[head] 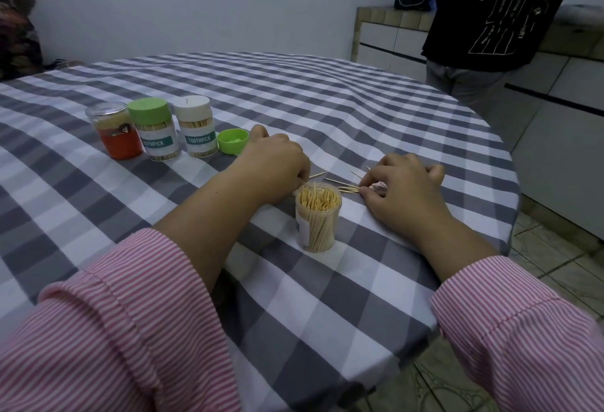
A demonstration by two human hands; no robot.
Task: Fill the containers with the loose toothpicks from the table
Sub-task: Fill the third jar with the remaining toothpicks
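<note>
An open clear container (318,218) stands upright near the table's front edge, packed with toothpicks. Just behind it a few loose toothpicks (340,183) lie on the checked cloth. My left hand (273,166) rests on the table to the container's left, fingers curled down and pinching a toothpick. To the container's right, my right hand (403,189) pinches a small bunch of toothpicks between thumb and fingers. A loose green lid (232,141) lies upside down beyond my left hand.
Three closed containers stand at the back left: a red one (114,130), a green-capped one (154,129) and a white-capped one (196,125). A person in a black shirt (490,19) stands beyond the round table (359,98). Cabinets line the right wall.
</note>
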